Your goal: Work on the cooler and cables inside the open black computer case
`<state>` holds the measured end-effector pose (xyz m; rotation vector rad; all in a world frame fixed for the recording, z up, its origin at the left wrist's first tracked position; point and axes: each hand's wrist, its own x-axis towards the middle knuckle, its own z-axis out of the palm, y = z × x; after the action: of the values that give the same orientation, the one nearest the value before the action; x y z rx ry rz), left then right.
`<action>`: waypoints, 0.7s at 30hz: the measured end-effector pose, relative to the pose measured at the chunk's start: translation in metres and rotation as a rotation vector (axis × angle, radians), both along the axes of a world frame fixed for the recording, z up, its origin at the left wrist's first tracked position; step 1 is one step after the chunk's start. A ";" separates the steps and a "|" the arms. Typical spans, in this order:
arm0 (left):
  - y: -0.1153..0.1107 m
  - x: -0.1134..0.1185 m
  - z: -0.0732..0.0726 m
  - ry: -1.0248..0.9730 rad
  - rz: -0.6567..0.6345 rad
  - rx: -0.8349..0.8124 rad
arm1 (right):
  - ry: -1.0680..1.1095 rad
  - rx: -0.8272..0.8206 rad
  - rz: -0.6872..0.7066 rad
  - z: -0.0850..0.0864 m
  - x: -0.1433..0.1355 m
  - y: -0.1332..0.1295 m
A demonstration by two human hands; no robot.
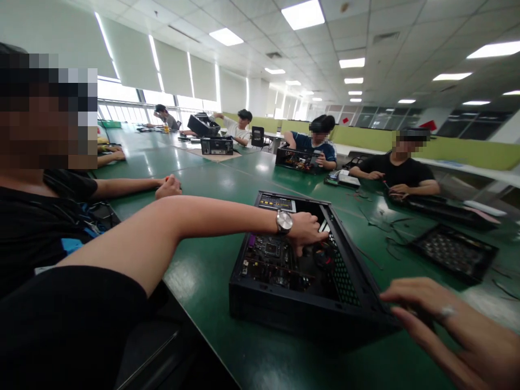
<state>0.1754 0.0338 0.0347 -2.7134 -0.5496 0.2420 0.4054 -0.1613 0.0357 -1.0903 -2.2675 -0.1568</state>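
Black sleeve [81, 319], then computer case [296, 311] beneath left grip [304, 230]

Of the two hands, the left hand [305, 228] reaches into the computer case [280, 309], and what its lower fingers meet is hidden; the forearm [227, 216] covers part of the case's rim. The right hand [455, 330] is blurred and its wrist cut off by the right edge; whether its fingertips touch the case's corner or lie just beside it cannot be told. The watch [284, 221] has a dial too small to read, as is the fine print on the label [278, 204]. The person at left [24, 227] and the worktop [195, 271] are cut off by the picture's edges.
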 end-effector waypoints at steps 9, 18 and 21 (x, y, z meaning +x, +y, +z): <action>0.022 -0.061 0.073 0.237 -0.066 0.036 | -0.573 -0.527 0.219 -0.010 -0.118 0.112; 0.034 -0.090 0.090 0.177 -0.039 0.209 | -0.651 -0.664 0.058 -0.083 -0.173 0.178; 0.025 -0.101 0.082 0.138 -0.056 0.260 | -0.591 -0.660 0.052 -0.090 -0.183 0.185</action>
<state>0.0745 0.0590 0.1169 -2.4357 -0.4315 0.3169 0.2222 0.0242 -0.0546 -1.4474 -2.9879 0.3686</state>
